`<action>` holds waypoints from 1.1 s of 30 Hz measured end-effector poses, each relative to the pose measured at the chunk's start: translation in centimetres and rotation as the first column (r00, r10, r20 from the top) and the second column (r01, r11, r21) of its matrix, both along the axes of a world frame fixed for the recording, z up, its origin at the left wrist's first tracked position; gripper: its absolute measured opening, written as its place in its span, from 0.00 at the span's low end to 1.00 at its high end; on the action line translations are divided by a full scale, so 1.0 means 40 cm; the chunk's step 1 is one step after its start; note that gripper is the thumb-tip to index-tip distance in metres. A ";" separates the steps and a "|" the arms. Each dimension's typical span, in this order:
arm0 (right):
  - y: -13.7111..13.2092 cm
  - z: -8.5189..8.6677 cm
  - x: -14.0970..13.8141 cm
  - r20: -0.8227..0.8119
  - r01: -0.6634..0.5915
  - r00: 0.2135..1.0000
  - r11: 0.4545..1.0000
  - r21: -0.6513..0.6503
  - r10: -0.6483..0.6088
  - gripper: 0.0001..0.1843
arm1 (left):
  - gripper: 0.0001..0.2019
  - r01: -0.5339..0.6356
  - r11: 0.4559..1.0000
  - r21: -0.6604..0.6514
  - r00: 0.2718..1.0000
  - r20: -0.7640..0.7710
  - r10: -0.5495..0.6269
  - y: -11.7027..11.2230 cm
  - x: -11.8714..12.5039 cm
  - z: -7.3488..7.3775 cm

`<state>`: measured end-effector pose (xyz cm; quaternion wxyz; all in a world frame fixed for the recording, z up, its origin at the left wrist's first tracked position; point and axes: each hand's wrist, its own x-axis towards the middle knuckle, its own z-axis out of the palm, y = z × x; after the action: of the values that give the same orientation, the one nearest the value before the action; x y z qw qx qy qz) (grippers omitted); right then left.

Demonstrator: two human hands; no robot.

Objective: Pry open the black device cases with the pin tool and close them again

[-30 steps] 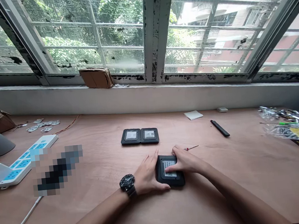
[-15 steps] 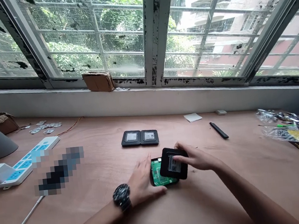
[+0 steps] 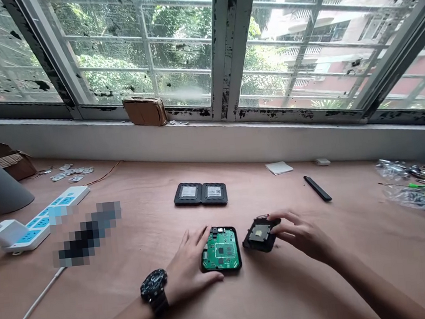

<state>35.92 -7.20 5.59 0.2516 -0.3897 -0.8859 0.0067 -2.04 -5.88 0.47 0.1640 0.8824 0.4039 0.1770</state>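
A green circuit board (image 3: 220,249) lies exposed in a black base on the table, right in front of me. My left hand (image 3: 191,265), with a black wristwatch (image 3: 153,287) on its wrist, rests with spread fingers against the base's left and lower edge. To the right, my right hand (image 3: 302,233) grips a black cover (image 3: 260,234) by its edge. The cover is turned inside up, with a square silver pad (image 3: 259,232) showing. Its far side is hidden.
Two closed black devices (image 3: 199,193) lie side by side beyond my hands. A blue-and-white power strip (image 3: 41,221) with a white charger is at the left, and a black stick (image 3: 317,188) at the right. Bagged screws (image 3: 413,182) lie at the right edge, below the window.
The black cover has come off the base and moved right, now turned inside up. The green board is fully exposed, and the view has shifted slightly.
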 end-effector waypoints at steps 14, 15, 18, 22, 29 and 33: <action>0.009 -0.128 -0.012 -0.097 0.103 0.989 0.989 -0.109 -0.114 0.12 | 0.57 -0.003 1.000 0.011 0.999 0.044 0.002 0.059 -0.029 0.002; 0.008 -0.131 -0.012 -0.110 0.094 0.988 0.988 -0.125 -0.108 0.12 | 0.57 0.000 1.000 0.018 0.999 0.043 -0.001 0.062 -0.030 0.002; 0.006 -0.138 -0.015 -0.141 0.052 0.987 0.984 -0.169 -0.076 0.13 | 0.57 0.019 0.999 0.026 0.999 0.034 -0.019 0.067 -0.029 0.005; 0.004 -0.138 -0.023 -0.171 0.040 0.982 0.973 -0.228 -0.081 0.14 | 0.58 0.026 0.999 0.029 1.000 0.003 -0.027 0.068 -0.030 0.007; -0.022 -0.106 -0.003 -0.194 0.089 0.965 0.917 -0.390 -0.176 0.11 | 0.59 0.014 0.998 0.067 0.985 -0.172 -0.003 0.079 -0.085 -0.021; -0.036 -0.091 0.019 -0.066 0.204 0.964 0.871 -0.447 -0.259 0.32 | 0.55 0.036 0.994 0.099 0.974 -0.227 -0.012 0.083 -0.104 -0.034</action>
<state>36.70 -8.65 1.95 0.2114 -0.5381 -0.7914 0.1986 -6.20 -2.54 -0.89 0.0735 0.9089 0.3995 0.0942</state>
